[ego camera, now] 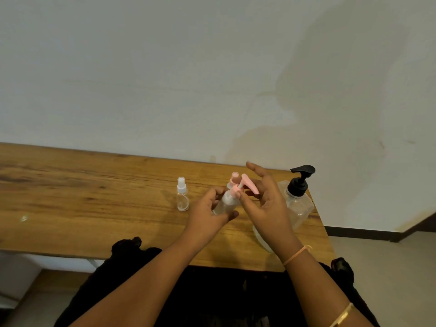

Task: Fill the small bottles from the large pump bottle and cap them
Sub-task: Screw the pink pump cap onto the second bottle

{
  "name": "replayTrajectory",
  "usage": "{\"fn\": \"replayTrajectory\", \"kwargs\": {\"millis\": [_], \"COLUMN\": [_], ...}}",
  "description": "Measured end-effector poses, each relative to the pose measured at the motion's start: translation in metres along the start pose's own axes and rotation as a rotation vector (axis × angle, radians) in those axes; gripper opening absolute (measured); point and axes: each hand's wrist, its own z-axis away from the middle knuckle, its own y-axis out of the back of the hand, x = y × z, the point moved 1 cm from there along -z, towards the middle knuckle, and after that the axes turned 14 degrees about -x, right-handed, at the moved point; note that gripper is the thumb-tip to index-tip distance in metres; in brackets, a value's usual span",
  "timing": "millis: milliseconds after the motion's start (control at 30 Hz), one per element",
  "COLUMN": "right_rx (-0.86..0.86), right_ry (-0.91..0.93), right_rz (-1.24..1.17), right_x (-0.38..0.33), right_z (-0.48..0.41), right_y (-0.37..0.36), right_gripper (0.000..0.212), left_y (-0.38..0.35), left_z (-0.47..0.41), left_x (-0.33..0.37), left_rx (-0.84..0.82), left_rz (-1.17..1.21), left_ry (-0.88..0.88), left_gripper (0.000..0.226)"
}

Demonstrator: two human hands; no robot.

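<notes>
In the head view, taking the small pump-top bottle [226, 204] as the centre of the dial, the left hand [207, 214] grips its clear body from 7 o'clock, fingers curled round it and the bottle tilted with its top toward 1 o'clock, lifted off the wooden table [94, 190]; the right hand [266, 205] comes in from 4 o'clock and pinches the collar of the pink pump cap [247, 185] between thumb and a fingertip, the remaining fingers spread and raised; the cap sits on the bottle's neck, so the step in hand looks like screwing it home, though whether it is fully tight cannot be told; at 9 o'clock, well apart, a spray bottle [182, 194] stands upright with its clear cap on; at 12 o'clock, just behind the held bottle, a second pink-capped bottle [234, 177] shows only its top; at 3 o'clock the large pump bottle [298, 201] with its black pump stands near the table's right end; liquid levels in the clear bottles cannot be read; judging by the caps, all three small bottles now carry tops, so the task appears close to its end, with only this last cap to tighten and the bottle to set down.
</notes>
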Motion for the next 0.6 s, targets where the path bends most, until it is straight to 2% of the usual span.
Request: {"fn": "replayTrajectory", "kwargs": {"millis": [267,400,600], "right_rx": [0.089,0.050,0.032], "right_ry": [0.030,0.040,0.027], "right_rz": [0.016,-0.045,-0.116], "right_x": [0.003,0.001,0.003], "right_z": [-0.007,-0.006,-0.009], "right_y": [0.003,0.002,0.001], "right_gripper": [0.061,0.071,0.062], "left_y": [-0.008,-0.010,-0.009], "left_z": [-0.002,-0.003,-0.005], "left_x": [0.009,0.012,0.011], "left_rx": [-0.027,-0.031,0.004], "left_rz": [0.058,0.120,0.142], "left_ry": [0.019,0.017,-0.006], "left_gripper": [0.044,0.041,0.041]}}
